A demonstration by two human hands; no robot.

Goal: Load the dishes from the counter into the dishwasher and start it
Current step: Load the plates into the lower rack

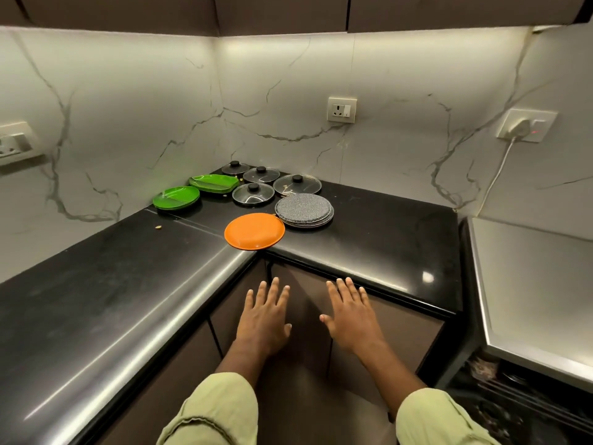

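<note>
An orange plate (254, 231) lies at the inner corner of the black counter (112, 284), its rim hanging slightly over the edge. Behind it sits a stack of grey speckled plates (304, 209). Several glass lids with black knobs (253, 193) lie further back, and green divided plates (176, 197) rest at the back left. My left hand (264, 316) and my right hand (351, 313) hover side by side below the counter edge, palms down, fingers straight, holding nothing. The open dishwasher (500, 399) shows at the lower right with its dark rack.
Brown cabinet doors (305, 316) stand under the counter in front of my hands. A white appliance top (529, 284) fills the right side. Wall sockets (341, 110) sit on the marble backsplash, one at the right with a white plug and cord (500, 175). A small crumb (158, 227) lies on the counter.
</note>
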